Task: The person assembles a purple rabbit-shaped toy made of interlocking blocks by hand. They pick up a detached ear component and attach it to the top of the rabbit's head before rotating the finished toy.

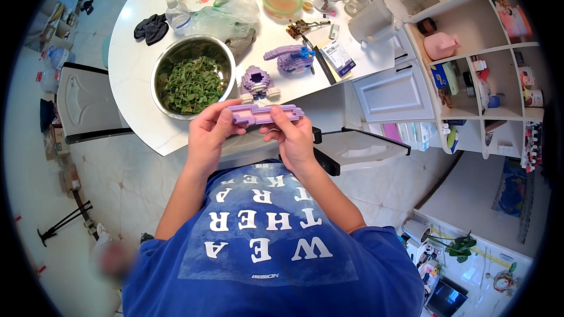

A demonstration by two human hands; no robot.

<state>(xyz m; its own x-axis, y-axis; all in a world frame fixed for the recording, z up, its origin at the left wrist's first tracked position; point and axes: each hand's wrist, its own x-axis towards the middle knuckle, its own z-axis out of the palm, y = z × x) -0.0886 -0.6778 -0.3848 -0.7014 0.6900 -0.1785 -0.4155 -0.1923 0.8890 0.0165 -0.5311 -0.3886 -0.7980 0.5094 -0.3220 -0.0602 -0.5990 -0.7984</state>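
Observation:
Between my two hands, just off the table's near edge, is a flat piece built of purple and pink toy bricks [264,115]. My left hand [210,131] pinches its left end, thumb on top. At the other end my right hand [289,135] grips it the same way, with the thumb lying across the bricks. Beyond the piece, a purple brick-built figure with a dark opening [257,80] stands near the table edge. Right of that sits a larger purple brick-built part with a blue piece [289,60] on it.
A steel bowl of green leaves [230,85] stands at left on the white table [130,76]. Behind it are a spray bottle [176,12], dark cloth [151,28] and plastic bag [226,17]. Toward the right lie a card packet [336,57] and a jug [376,19]. Chairs flank me.

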